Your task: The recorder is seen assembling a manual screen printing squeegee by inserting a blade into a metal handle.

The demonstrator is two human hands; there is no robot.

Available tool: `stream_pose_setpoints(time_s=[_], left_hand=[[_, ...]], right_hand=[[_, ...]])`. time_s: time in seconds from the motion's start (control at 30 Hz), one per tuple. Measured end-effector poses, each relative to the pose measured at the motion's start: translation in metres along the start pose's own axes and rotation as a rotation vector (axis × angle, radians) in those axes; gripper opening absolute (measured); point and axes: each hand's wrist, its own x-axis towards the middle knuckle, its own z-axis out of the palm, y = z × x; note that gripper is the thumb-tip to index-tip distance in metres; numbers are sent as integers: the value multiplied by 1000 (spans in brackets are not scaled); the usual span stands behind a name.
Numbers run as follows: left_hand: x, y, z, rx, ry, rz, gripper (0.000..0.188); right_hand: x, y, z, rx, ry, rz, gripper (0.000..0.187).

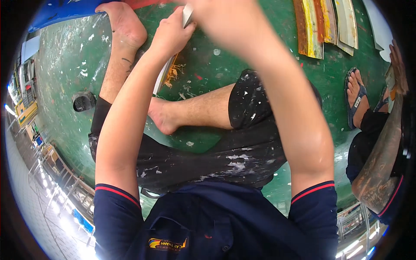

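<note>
My left hand (170, 35) is closed with its thumb out, at the top of the view. It grips a flat pale strip (187, 15), whose end shows beside the fingers. Below the wrist, a long strip with a whitish edge (161, 79) slants toward my foot, partly hidden by my forearm; whether it is the same piece I cannot tell. My right hand (229, 21) is just right of the left one, smeared by motion, so its fingers and anything in them cannot be made out. Orange-brown shavings (174, 74) lie beside the long strip on the green floor.
Several long paint-stained strips (321, 28) lie at upper right. A co-worker's sandaled foot (357, 97) and arm (381, 171) are at the right edge. My bare feet (126, 26) frame the work. A small black cup-like object (83, 101) sits at left; a blue object (65, 13) lies upper left.
</note>
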Motion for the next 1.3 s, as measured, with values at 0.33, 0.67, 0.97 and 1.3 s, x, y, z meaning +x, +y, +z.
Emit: stream_pose_setpoints(time_s=[0.33,0.67,0.97,1.3], left_hand=[[-89,-42,-44,81,-59,-136,50],[-174,-74,-46,187,-32,-333,52],[-169,-132,-5,-695,38,-471,32],[-187,-97,-30,275,99,-530,55]], right_hand=[[19,-42,-35,-115,199,-346,80],[10,-219,-209,-680,878,-970,70],[-20,-230,-210,-725,943,-1076,56],[-28,-222,-183,-824,927,-1062,64]])
